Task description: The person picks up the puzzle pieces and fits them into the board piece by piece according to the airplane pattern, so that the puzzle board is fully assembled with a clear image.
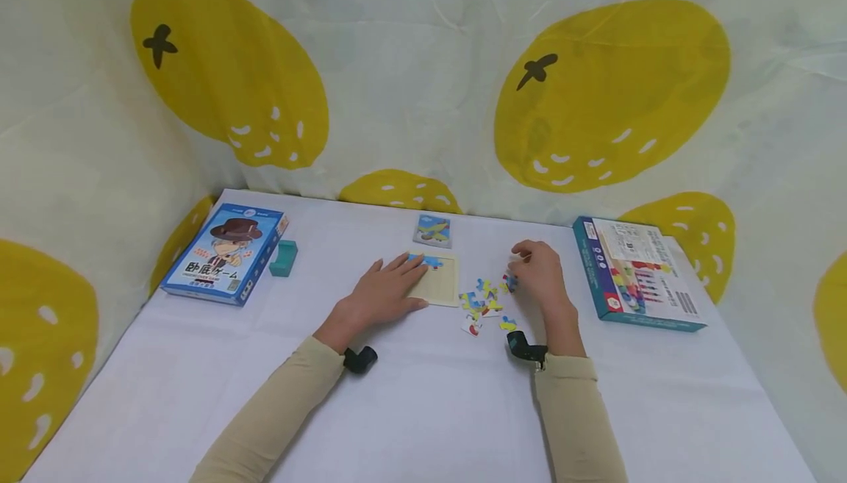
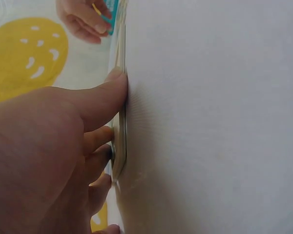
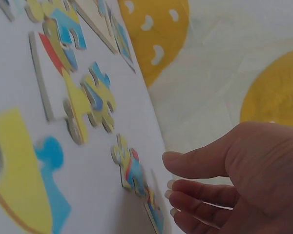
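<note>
My left hand (image 1: 384,292) lies with straight fingers on the left side of a shallow wooden puzzle tray (image 1: 445,288). In the left wrist view its thumb (image 2: 105,100) rests at the tray's edge. Blue-topped jigsaw pieces (image 1: 431,261) sit along the tray's far edge, partly covered by the fingers. My right hand (image 1: 539,273) hovers right of the loose pieces, fingers loosely bent with nothing between them. Nearest to it is a yellow, blue and red jigsaw piece (image 3: 129,163). Several other jigsaw pieces (image 1: 490,305) lie scattered and overlapping beside the tray.
Behind the tray lies a square picture puzzle (image 1: 433,231) showing a yellow plane. At the left are a blue game box (image 1: 228,253) and a teal block (image 1: 283,259). A teal-sided box (image 1: 638,273) lies at the right. Patterned cloth (image 1: 410,101) hangs behind the table.
</note>
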### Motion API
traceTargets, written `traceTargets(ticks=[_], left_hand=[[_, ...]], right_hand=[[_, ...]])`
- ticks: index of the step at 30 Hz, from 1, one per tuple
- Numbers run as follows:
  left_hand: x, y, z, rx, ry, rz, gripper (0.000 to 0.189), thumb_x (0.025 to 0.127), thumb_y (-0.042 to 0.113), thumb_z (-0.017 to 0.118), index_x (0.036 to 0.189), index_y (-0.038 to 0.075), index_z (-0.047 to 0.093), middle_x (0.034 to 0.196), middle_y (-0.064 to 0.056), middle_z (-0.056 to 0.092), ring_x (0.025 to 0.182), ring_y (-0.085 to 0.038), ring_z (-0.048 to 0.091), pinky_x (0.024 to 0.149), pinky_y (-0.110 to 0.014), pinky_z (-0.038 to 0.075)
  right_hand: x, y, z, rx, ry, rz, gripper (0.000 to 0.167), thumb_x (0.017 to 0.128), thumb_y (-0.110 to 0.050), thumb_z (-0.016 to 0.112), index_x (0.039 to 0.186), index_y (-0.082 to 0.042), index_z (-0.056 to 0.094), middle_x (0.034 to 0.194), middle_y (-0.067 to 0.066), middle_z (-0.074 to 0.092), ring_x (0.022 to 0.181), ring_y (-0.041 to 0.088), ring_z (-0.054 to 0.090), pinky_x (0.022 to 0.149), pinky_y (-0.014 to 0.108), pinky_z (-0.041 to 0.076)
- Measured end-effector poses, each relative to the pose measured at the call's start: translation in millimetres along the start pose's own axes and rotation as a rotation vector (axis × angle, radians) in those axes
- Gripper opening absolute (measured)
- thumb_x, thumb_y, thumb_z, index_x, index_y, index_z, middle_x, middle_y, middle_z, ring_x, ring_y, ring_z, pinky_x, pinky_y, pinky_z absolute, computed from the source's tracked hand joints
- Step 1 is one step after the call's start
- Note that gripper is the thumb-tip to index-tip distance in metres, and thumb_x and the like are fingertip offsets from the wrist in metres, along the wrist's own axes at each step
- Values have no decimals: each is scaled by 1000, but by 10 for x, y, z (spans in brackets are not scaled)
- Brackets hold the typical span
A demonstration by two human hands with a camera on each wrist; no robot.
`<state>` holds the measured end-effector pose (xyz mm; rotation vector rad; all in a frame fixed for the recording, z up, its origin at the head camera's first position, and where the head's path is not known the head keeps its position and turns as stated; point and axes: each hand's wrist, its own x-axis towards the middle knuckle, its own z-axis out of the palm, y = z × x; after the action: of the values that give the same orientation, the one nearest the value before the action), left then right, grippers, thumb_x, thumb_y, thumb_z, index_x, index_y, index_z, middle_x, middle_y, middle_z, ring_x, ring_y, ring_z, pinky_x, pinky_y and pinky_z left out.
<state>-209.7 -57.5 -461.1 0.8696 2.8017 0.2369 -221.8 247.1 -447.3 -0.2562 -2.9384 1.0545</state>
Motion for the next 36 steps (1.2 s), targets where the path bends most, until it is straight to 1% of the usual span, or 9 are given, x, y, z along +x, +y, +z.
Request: traceTargets(ticks=[7, 10, 14, 17, 20, 26, 32, 36], left_hand=[[6, -18, 14, -1, -3, -1, 72, 98, 59, 48, 158, 25, 27, 167, 6, 20, 156, -22, 16, 122, -58, 19], [13, -28, 23, 3, 1, 3, 73, 98, 60, 47, 159, 25, 26, 167, 7, 20, 156, -21, 16, 122, -58, 19], [12, -30, 15, 2, -2, 6, 72, 98, 60, 47, 158, 25, 26, 167, 7, 20, 156, -22, 16, 122, -58, 19], [-2, -27, 2, -10, 3, 11, 71, 99, 58, 47, 158, 23, 28, 166, 6, 22, 156, -23, 17, 122, -58, 20], [-17, -27, -5, -21, 11, 16, 70, 99, 56, 48, 158, 22, 29, 166, 4, 24, 155, -24, 18, 122, -59, 20], [-17, -42, 1, -26, 11, 19, 70, 99, 56, 48, 157, 21, 30, 166, 4, 25, 155, -24, 19, 121, -60, 20], [-12, -37, 11, -33, 10, 8, 70, 99, 56, 48, 158, 23, 28, 166, 5, 23, 156, -23, 18, 122, -60, 19], [-9, -17, 13, -42, 5, 5, 70, 100, 55, 48, 158, 23, 27, 166, 6, 22, 156, -23, 17, 122, -60, 18]], right_hand=[[-36, 103, -130, -57, -48, 102, 39, 90, -19, 69, 124, 0, 62, 117, 22, 58, 102, 33, 50, 88, 45, 50], [-57, 117, -161, -79, -74, 144, 42, 89, -21, 71, 124, 0, 61, 118, 23, 58, 104, 35, 51, 90, 47, 50], [-87, 67, -166, -98, -81, 182, 40, 89, -20, 70, 123, 0, 62, 120, 24, 58, 106, 36, 51, 91, 49, 49], [-89, 25, -144, -93, -74, 194, 37, 88, -17, 69, 120, 0, 63, 119, 23, 59, 103, 35, 52, 88, 48, 49], [-88, -1, -131, -82, -71, 190, 34, 87, -13, 69, 118, 1, 64, 116, 23, 61, 99, 34, 55, 83, 44, 49], [-74, 20, -125, -45, -79, 192, 32, 85, -8, 70, 115, 1, 64, 113, 22, 61, 96, 33, 55, 80, 40, 49], [-29, 97, -117, -7, -84, 190, 34, 84, -8, 71, 116, 1, 64, 114, 23, 61, 96, 33, 54, 80, 39, 49], [-16, 134, -136, 44, -101, 220, 37, 86, -11, 71, 120, -2, 60, 112, 21, 60, 97, 31, 53, 79, 36, 47]])
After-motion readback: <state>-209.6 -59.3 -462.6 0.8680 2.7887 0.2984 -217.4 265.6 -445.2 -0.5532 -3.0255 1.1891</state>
